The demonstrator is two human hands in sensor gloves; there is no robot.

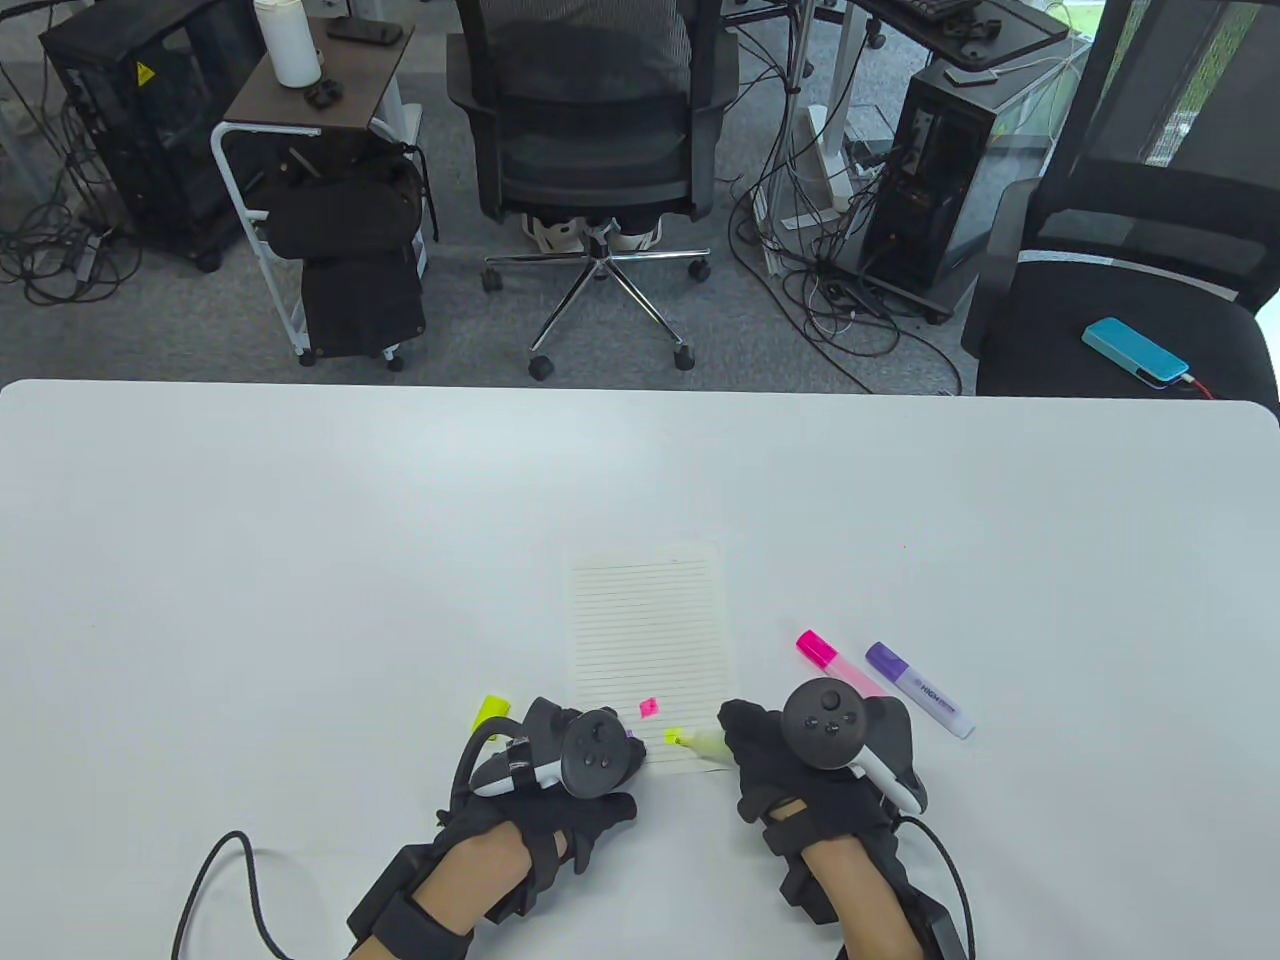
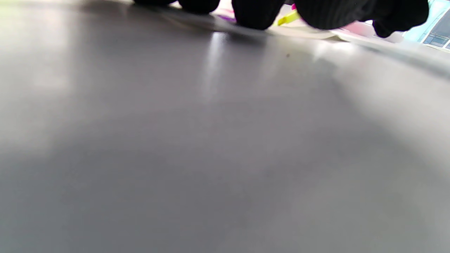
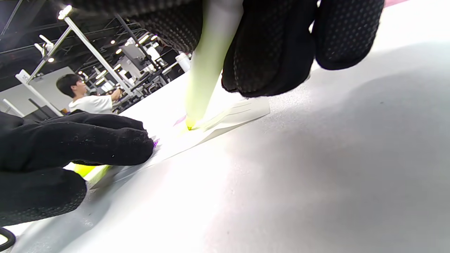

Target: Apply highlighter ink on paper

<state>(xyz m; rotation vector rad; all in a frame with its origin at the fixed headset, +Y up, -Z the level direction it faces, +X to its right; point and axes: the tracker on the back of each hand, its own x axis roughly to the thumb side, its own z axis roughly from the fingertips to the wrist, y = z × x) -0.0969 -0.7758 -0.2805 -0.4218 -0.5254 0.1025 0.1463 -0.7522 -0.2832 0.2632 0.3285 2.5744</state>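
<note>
Highlighter pinched in your right hand, its long axis slanting toward lower centre of the table view, tip touching the paper at its near edge. Your left hand, fingers flat, presses the sheet's lower-left corner to the counter.

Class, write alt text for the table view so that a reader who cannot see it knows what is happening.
A gloved right hand holds a yellow highlighter pen with its tip on a lined sheet of paper, while the gloved left hand rests at the sheet's lower left corner. Capped pink and purple highlighters lie to the right on the white table.
</note>
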